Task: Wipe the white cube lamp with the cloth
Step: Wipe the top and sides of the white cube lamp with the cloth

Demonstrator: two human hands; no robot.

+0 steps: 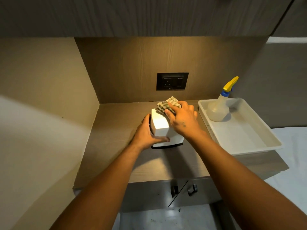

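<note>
Hands are working on a white cube lamp sitting near the counter's back edge, below a dark wall socket. Left hand is gripping the lamp's left side, thumb lying across its front. Right hand is pressing a bunched checked cloth onto the lamp's top rear corner — fingers curled over it. At the right edge, a white tray is holding a spray bottle.

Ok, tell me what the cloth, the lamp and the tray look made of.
Cloth: woven fabric, matte, with a checked weave, crumpled. Lamp: probably smooth white plastic with an even sheen; could be frosted glass. Tray: likely moulded white plastic, slightly glossy, with a rolled rim.
</note>
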